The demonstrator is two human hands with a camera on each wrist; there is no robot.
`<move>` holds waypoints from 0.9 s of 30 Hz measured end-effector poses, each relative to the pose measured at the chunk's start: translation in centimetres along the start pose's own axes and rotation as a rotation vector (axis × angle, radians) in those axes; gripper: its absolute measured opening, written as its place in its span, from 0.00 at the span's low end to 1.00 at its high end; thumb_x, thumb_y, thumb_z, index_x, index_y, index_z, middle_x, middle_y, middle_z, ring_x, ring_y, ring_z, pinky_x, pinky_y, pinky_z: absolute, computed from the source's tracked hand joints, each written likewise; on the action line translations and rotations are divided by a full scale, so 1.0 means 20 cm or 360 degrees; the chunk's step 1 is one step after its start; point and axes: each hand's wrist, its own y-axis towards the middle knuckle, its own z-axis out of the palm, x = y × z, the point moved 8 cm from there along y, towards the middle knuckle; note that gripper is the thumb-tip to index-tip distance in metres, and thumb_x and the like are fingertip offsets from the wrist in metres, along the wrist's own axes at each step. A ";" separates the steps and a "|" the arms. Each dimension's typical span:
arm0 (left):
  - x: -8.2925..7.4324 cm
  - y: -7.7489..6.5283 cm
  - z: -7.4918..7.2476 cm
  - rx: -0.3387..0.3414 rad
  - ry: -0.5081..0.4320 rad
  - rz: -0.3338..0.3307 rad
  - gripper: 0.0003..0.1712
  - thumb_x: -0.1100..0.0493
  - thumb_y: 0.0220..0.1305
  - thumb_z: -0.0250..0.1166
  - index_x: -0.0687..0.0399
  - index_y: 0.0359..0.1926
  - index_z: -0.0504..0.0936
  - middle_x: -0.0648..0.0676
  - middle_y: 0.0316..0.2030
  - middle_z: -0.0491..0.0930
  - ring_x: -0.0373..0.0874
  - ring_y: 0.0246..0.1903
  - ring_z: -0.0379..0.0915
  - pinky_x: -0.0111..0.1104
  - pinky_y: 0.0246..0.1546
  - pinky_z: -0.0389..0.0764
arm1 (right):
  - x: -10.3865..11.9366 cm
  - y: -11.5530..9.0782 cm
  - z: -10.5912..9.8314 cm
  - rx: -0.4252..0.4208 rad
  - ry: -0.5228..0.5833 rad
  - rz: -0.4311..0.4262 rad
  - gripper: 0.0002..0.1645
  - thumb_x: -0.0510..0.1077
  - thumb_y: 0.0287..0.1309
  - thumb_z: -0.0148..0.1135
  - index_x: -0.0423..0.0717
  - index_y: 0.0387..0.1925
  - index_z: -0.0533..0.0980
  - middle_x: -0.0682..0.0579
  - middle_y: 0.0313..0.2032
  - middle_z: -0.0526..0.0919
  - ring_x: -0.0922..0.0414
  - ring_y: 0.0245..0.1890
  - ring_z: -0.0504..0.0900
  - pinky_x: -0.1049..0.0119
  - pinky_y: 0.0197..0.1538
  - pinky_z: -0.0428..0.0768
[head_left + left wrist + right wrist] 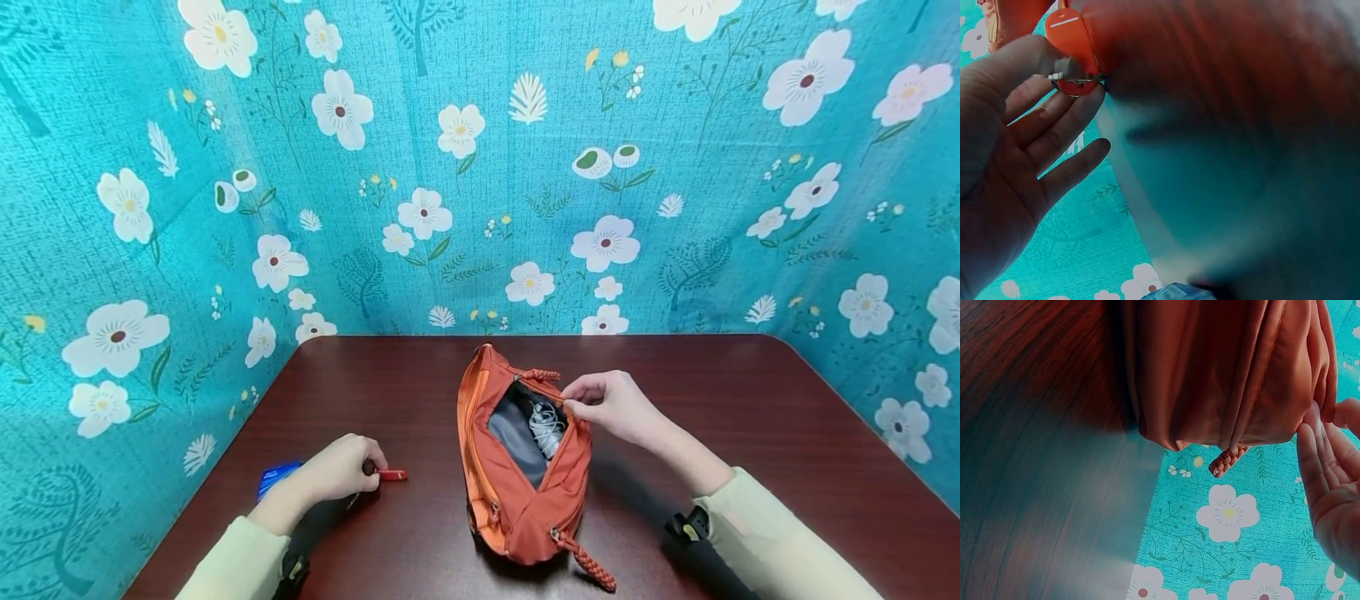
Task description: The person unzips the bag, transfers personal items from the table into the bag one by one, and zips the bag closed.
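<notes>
An orange-red zippered bag (pixel 551 521) stands on the table with its top gaping, showing a grey lining and a coiled white cable (pixel 547 423) inside. My right hand (pixel 617 408) pinches the right edge of the bag's opening between thumb and fingers, also visible in the right wrist view. To the left of the bag, my left hand (pixel 339 468) holds a small red rounded item (pixel 1072 37) with a metal ring at one end, close over the table. The ring end sits between thumb and fingertips. The red item's exact kind cannot be made out.
A blue packet (pixel 279 477) lies at the table's left, partly hidden behind my left forearm. Braided zipper pulls (pixel 588 567) hang off the bag's ends. The dark wooden table (pixel 375 375) is bordered by a turquoise flowered cloth (pixel 480 208).
</notes>
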 end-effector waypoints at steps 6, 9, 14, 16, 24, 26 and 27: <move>-0.01 0.00 0.00 0.0013 -0.0071 0.0054 0.09 0.66 0.51 0.74 0.46 0.26 0.85 0.37 0.25 0.76 0.37 0.26 0.69 0.29 0.28 0.75 | 0.00 0.00 0.00 0.0005 0.0000 -0.0015 0.05 0.36 0.57 0.67 0.43 0.36 0.84 0.56 0.25 0.84 0.52 0.23 0.79 0.68 0.24 0.73; -0.02 0.00 0.00 0.0016 -0.0117 0.0064 0.09 0.66 0.52 0.74 0.46 0.27 0.86 0.37 0.25 0.76 0.37 0.26 0.69 0.29 0.27 0.76 | 0.00 0.00 0.00 0.0000 -0.0010 -0.0027 0.05 0.36 0.58 0.66 0.43 0.36 0.84 0.56 0.25 0.84 0.56 0.23 0.79 0.68 0.25 0.74; -0.04 0.01 -0.02 0.0013 -0.0188 0.0080 0.08 0.66 0.53 0.73 0.47 0.28 0.87 0.38 0.25 0.77 0.35 0.24 0.69 0.29 0.24 0.76 | 0.00 0.00 0.00 0.0002 -0.0011 -0.0028 0.05 0.36 0.58 0.66 0.43 0.37 0.84 0.57 0.26 0.84 0.59 0.23 0.78 0.67 0.26 0.75; -0.05 0.01 -0.03 0.0003 -0.0200 0.0092 0.07 0.66 0.53 0.73 0.48 0.28 0.88 0.38 0.25 0.77 0.35 0.24 0.69 0.29 0.24 0.76 | 0.00 0.00 0.00 0.0005 -0.0007 -0.0028 0.05 0.36 0.58 0.66 0.43 0.37 0.84 0.57 0.25 0.84 0.59 0.23 0.78 0.67 0.26 0.75; -0.14 0.04 -0.14 -0.0104 -0.0223 0.0190 0.09 0.67 0.51 0.75 0.48 0.31 0.88 0.40 0.28 0.79 0.35 0.27 0.72 0.28 0.29 0.80 | 0.01 0.00 0.00 0.0009 -0.0003 -0.0030 0.05 0.36 0.58 0.66 0.43 0.37 0.84 0.57 0.25 0.84 0.58 0.23 0.78 0.68 0.25 0.74; -0.18 0.05 -0.17 -0.0129 -0.0230 0.0231 0.10 0.68 0.51 0.75 0.48 0.32 0.88 0.41 0.28 0.80 0.35 0.28 0.73 0.29 0.30 0.80 | 0.01 0.00 0.00 0.0009 -0.0004 -0.0033 0.05 0.36 0.58 0.66 0.43 0.37 0.84 0.56 0.25 0.84 0.58 0.23 0.78 0.67 0.25 0.74; -0.19 0.05 -0.19 -0.0139 -0.0236 0.0246 0.10 0.68 0.51 0.75 0.48 0.32 0.88 0.41 0.29 0.80 0.35 0.28 0.73 0.29 0.31 0.80 | 0.01 0.00 0.00 0.0009 -0.0006 -0.0033 0.05 0.36 0.58 0.66 0.43 0.37 0.84 0.56 0.25 0.84 0.58 0.23 0.78 0.67 0.25 0.74</move>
